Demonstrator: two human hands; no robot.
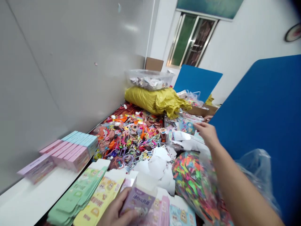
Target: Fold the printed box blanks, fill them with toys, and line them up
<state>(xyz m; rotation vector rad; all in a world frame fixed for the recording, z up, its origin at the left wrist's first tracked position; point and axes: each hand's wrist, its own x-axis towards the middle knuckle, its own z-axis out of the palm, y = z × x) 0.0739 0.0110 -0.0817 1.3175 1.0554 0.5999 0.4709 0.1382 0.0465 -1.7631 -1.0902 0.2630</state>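
On the head cam, the left hand (117, 212) has a lilac printed card sleeve (137, 201) pinched by its lower edge, fingers curled together and clamped on it; that's a nice light hold for flat card, no visible creasing; it sits just above fanned stacks of mint-green cards (77, 194) and yellow cards (98, 197); the right hand (207, 133) looks empty, fingers spread apart, hanging over a heap of printed packets (185, 127), near loose white paper (157, 168) and a clear bag of multicoloured pieces (192, 188); off to the left there's a big pile of colourful plastic loops (129, 138) and some stacked pink and blue boxes (75, 150); beyond the right hand, what may be another person's fingers (208, 118) poke in, hard to tell.
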